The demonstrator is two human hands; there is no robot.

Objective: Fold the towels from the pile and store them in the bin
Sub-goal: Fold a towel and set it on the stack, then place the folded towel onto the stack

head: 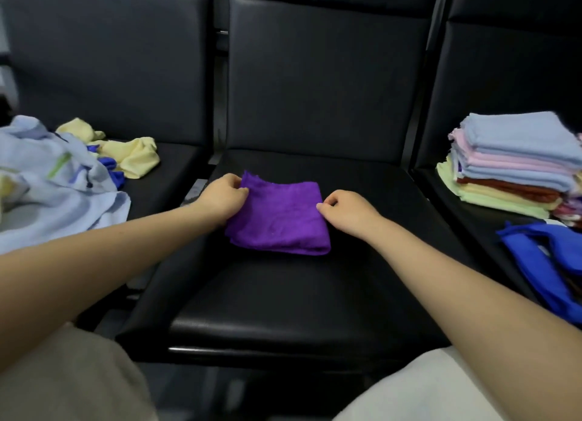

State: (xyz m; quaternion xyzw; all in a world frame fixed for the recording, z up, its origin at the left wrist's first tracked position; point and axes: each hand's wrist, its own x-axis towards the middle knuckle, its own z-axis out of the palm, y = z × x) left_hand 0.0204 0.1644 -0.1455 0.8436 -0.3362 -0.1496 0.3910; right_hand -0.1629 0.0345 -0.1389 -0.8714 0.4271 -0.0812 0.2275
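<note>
Three black padded seats stand side by side, listed left to right.

Left seat (163, 168): one loose pile of unfolded cloths. Contents: a large pale blue cloth (47, 181) with green and dark markings, crumpled at the near left; two or more pale yellow towels (132, 156) lying rumpled at the far side of the pile; small patches of royal blue cloth (110, 165) showing between them.

Middle seat (283, 294): one purple towel (280, 219), folded into a rough rectangle, lying flat on the far half of the cushion. Its rounded folded edge faces near; its far left corner sticks up slightly.
- Left hand (222, 197): fingers curled, pinching the purple towel at its far left corner, the hand overlapping the towel's left edge.
- Right hand (343, 211): fingers curled, thumb and fingertips together at the towel's right edge; whether cloth is actually pinched between them cannot be told.
- Both bare forearms reach in from the near corners, over light-coloured trouser legs (72, 376).

Right seat (466, 219): one stack of folded towels (510, 165) at the far right, partly cut off by the picture edge. Layers from top down: pale blue, pink, pale blue, rust red, pale yellow, pale green. Near it, one royal blue fabric item (541, 263) with strap-like bands, lying crumpled at the near right.
</note>
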